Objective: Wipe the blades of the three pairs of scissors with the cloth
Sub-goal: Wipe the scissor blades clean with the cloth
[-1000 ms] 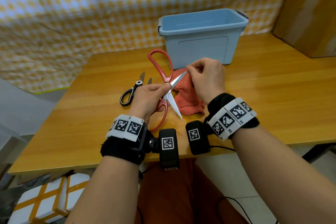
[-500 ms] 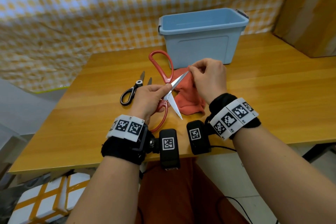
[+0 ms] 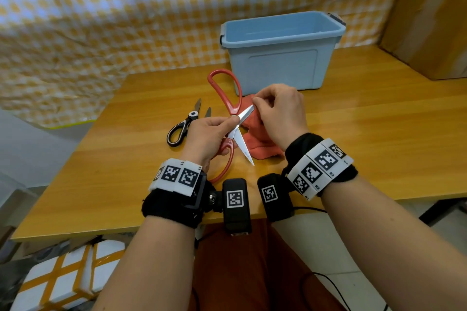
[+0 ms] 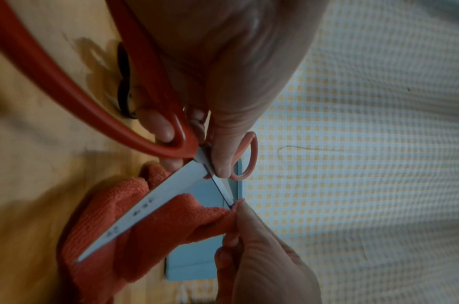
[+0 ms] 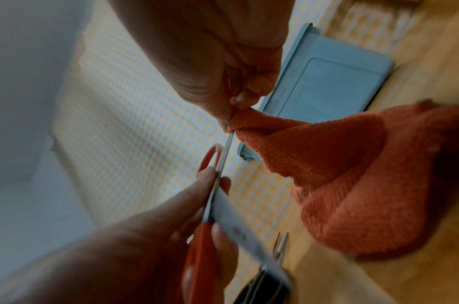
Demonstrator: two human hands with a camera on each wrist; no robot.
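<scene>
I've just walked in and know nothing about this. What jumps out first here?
The red-handled scissors, held wide open above the middle of the wooden table: the left hand grips them near the pivot while the right hand pinches an orange cloth round one blade. Behind them stands a blue plastic bin; black-handled scissors lie to the left.

No legible text; only coded square markers on wristbands (image 3: 319,168).

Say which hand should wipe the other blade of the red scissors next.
Probably the right hand: it already pinches the cloth round one blade. The left hand grips the red scissors near the pivot, steadying them.
</scene>
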